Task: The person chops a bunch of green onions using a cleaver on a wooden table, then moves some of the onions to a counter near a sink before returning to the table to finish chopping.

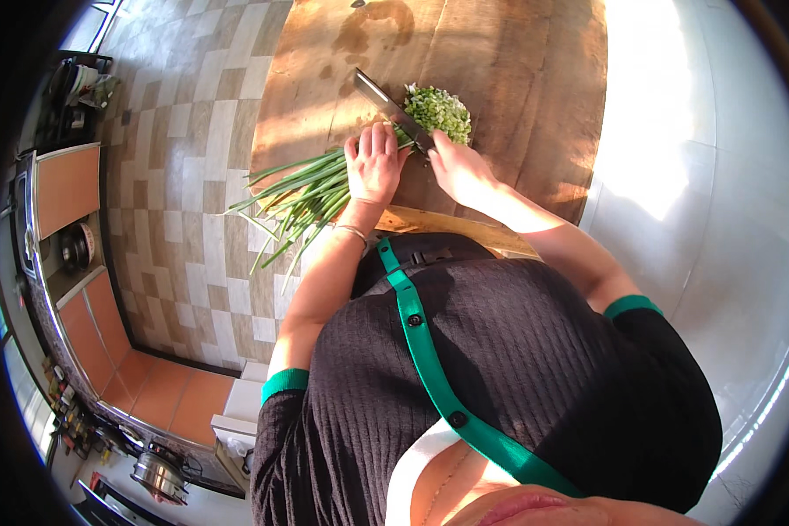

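Note:
A bundle of green onions lies across the near left edge of a wooden table, its long green leaves hanging past that edge. My left hand presses down on the bundle near its cut end, fingers bent. In my right hand is the handle of a kitchen knife with a broad dark blade, which points away to the upper left. The blade lies between my left fingertips and a heap of chopped green onion. The knife's handle is mostly hidden by my right fingers.
Damp stains mark the far part of the table. Tiled floor lies to the left, with orange-fronted cabinets beyond it. A metal pot stands on the counter at lower left. Bright light falls on the pale floor at right.

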`<act>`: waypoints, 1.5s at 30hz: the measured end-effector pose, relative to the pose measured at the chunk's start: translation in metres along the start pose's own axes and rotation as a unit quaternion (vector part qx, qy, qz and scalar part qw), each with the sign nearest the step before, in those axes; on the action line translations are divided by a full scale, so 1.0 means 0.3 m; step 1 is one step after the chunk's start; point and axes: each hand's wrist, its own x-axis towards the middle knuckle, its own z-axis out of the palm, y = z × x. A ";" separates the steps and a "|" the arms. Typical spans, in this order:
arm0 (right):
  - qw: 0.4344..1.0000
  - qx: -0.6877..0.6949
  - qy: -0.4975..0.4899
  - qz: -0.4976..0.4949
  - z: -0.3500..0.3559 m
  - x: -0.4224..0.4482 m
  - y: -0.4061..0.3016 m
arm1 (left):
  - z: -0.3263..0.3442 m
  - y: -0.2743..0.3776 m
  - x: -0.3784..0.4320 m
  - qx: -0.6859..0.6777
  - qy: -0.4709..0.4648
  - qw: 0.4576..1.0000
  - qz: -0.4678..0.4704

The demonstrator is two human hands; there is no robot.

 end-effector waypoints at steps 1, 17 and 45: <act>1.000 -0.025 -0.004 0.015 0.006 0.030 -0.039 | 0.000 -0.003 0.002 -0.001 -0.001 1.000 0.001; 0.991 -0.098 0.089 -0.006 0.059 0.013 0.098 | 0.000 0.005 0.001 -0.002 -0.019 1.000 -0.005; 0.983 -0.059 0.154 -0.082 0.019 0.003 0.044 | 0.044 -0.023 0.050 -0.005 -0.142 0.990 -0.026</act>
